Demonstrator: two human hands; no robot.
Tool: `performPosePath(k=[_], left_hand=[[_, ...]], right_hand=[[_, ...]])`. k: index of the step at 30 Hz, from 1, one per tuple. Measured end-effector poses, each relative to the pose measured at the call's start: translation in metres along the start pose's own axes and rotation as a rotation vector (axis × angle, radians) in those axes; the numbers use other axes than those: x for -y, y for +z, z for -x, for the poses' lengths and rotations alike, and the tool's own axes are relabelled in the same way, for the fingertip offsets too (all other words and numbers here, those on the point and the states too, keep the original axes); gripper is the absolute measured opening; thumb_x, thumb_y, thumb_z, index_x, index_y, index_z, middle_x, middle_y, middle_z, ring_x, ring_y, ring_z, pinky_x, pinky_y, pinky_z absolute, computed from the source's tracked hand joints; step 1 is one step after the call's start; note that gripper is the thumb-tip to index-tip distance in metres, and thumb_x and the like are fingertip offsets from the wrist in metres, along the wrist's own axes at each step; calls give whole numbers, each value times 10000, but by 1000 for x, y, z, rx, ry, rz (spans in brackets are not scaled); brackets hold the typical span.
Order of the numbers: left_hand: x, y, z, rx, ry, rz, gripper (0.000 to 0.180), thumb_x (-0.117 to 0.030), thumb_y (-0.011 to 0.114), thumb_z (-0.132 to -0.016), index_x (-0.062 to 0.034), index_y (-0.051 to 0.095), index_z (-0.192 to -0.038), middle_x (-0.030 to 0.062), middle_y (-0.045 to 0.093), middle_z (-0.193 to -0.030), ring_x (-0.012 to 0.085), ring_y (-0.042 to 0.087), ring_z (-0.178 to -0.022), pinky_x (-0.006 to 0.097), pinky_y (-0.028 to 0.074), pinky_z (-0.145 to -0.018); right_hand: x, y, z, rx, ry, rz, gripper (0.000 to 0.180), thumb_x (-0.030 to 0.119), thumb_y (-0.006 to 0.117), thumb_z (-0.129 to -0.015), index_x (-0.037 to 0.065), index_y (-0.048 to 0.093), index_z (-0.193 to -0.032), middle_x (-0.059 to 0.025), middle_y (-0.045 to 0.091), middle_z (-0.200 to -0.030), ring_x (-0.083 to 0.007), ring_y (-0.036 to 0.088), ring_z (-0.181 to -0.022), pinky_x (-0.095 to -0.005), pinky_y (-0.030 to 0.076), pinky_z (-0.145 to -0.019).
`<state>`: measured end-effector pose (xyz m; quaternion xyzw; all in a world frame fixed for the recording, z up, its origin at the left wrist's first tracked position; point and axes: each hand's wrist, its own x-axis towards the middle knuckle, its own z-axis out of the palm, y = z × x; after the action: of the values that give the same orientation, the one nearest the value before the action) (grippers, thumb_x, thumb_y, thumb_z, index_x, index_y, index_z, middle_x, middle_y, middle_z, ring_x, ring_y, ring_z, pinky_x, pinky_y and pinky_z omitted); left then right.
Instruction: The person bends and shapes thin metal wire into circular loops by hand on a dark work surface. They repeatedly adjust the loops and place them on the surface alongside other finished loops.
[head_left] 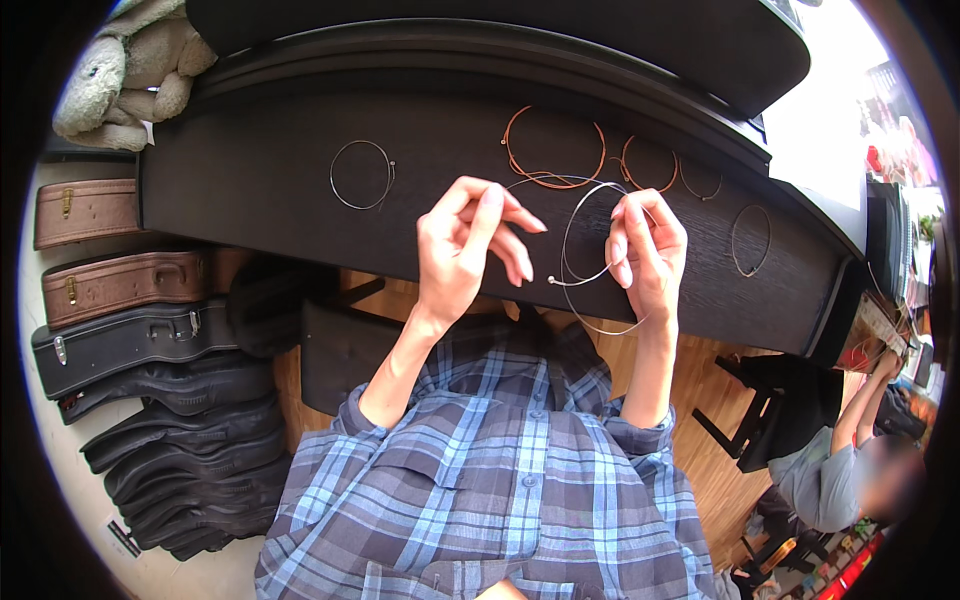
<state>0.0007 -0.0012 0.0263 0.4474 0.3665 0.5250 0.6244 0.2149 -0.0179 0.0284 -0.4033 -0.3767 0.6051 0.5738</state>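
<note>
My right hand (648, 245) pinches a loosely coiled silver guitar string (564, 250) between thumb and fingers. Its small ball end hangs on the left of the coil, and one loop drops below my hand. A thin length of the string runs left to my left hand (470, 245). There the thumb and index finger are closed at the strand's end, while the other fingers curl loosely. Both hands are raised above the dark surface (270, 180). Beyond them lie two coiled copper-coloured strings, a larger one (556, 183) and a smaller one (675, 165).
Silver string coils lie at left (332, 178), and at right, one small (705, 198) and one larger (733, 240). Instrument cases (125, 285) are stacked on the left. A plush toy (95, 85) sits far left. Another person (825, 480) works at the right, beside a black stool (770, 410).
</note>
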Motion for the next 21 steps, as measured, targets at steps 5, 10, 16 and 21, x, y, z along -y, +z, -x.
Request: performPosePath(k=[5,10,16,21], left_hand=[[-7,-20,32,-161,154,-170,213,-133,477,-1067,30,536,-943,154,682,-731,158,630,-464,240,483,-425],[4,-44,63,-430,254,-105,213,-165,461,-1059,-9,458,-913,127,612,-652,132,506,-378,225,398,-352],[33,-66,92,-565,320,-132,232,-173,474,-1054,-36,437,-870,69,550,-601,87,442,-375,205,342,-340],[43,-77,108,-406,290,-458,221,-79,521,-983,-27,505,-769,44,570,-568,76,475,-420,206,339,-415]], right_hand=[[-3,-4,-2,-53,-54,-110,145,130,528,-1061,7,589,-1016,-19,549,-607,-42,429,-422,-183,324,-390],[-3,-5,-3,-80,-74,-148,150,140,537,-1060,7,590,-1014,-19,556,-607,-36,423,-411,-178,325,-391],[-6,2,-1,-119,-137,-14,172,145,560,-1048,-16,606,-1005,-74,631,-675,-68,492,-430,-191,376,-404],[-8,7,-3,-168,-170,89,161,121,581,-1036,-22,623,-974,-45,592,-671,-56,495,-437,-190,384,-409]])
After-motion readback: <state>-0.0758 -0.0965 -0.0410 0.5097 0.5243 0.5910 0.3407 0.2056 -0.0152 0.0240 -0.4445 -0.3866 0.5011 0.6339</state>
